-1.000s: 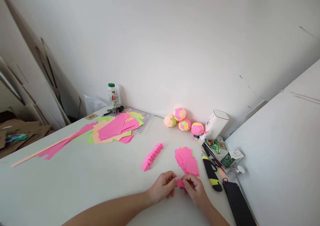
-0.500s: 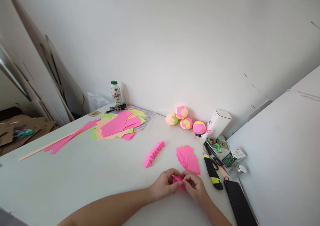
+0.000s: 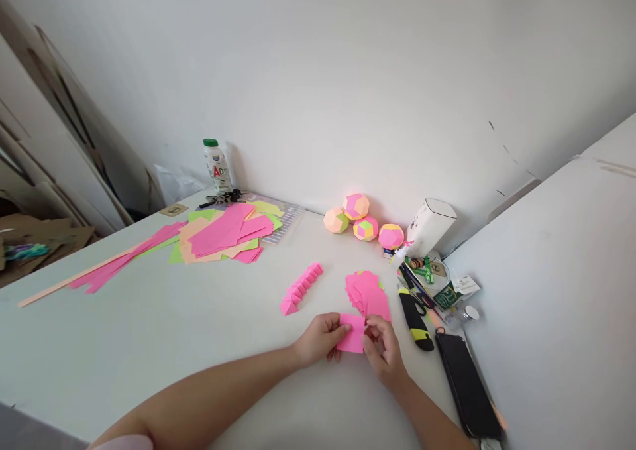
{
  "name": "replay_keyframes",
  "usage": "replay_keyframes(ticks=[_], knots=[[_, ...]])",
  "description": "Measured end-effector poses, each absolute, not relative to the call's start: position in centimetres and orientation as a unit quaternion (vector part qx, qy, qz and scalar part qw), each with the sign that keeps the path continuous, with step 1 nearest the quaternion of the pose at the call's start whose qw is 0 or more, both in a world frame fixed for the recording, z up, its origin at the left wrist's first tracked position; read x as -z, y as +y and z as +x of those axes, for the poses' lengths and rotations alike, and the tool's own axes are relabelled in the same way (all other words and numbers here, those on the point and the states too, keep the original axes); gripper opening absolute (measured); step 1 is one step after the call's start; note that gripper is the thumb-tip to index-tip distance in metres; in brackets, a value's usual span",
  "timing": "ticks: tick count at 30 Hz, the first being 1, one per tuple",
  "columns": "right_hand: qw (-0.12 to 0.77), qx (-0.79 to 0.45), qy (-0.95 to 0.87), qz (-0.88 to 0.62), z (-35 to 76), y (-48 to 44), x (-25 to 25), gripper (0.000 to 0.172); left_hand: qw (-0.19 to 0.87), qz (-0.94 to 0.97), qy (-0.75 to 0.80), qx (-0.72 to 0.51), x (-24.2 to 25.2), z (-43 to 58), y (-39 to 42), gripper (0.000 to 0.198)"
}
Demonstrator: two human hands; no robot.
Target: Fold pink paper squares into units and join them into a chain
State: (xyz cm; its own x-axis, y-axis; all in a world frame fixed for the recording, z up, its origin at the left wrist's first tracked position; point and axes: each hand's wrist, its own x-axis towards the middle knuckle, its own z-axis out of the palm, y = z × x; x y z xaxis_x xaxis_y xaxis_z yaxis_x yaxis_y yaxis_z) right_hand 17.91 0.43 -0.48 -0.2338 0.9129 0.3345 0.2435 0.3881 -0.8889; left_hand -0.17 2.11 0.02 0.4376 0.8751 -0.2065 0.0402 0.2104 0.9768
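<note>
Lower centre of frame: our left hand (image 3: pixel 322 337) and right hand (image 3: pixel 382 349) both pinch a pink paper square (image 3: pixel 352 334) just above the white table (image 3: pixel 149 344). Pink paper stack (image 3: pixel 368 294) just beyond; bare tabletop lower left.

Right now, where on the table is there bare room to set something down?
Bare: the white table left of the left hand, bordered behind by loose coloured paper sheets and the row of folded pink paper pieces. Crowded: right of the right hand: black-and-yellow tool, black phone. Both hands hold a pink paper square.
</note>
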Motion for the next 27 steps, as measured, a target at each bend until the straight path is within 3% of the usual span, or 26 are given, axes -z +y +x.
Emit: replay_keyframes(ticks=[6,11,17,27], knots=[[0.374,-0.331,-0.782,-0.374,17.99,0.59,-0.26,0.021,0.669,0.5,0.416,-0.36,-0.12,-0.09,2.1,0.04],[0.379,-0.314,-0.785,-0.376,17.97,0.95,0.13,0.016,0.667,0.51,0.413,-0.353,-0.13,-0.1,2.03,0.041],[0.381,-0.304,-0.792,-0.368,17.89,1.08,-0.1,0.026,0.669,0.516,0.402,-0.353,0.05,-0.17,1.97,0.041],[0.403,-0.318,-0.766,-0.386,18.11,1.29,0.14,0.012,0.678,0.524,0.391,-0.336,-0.31,-0.07,1.91,0.045]])
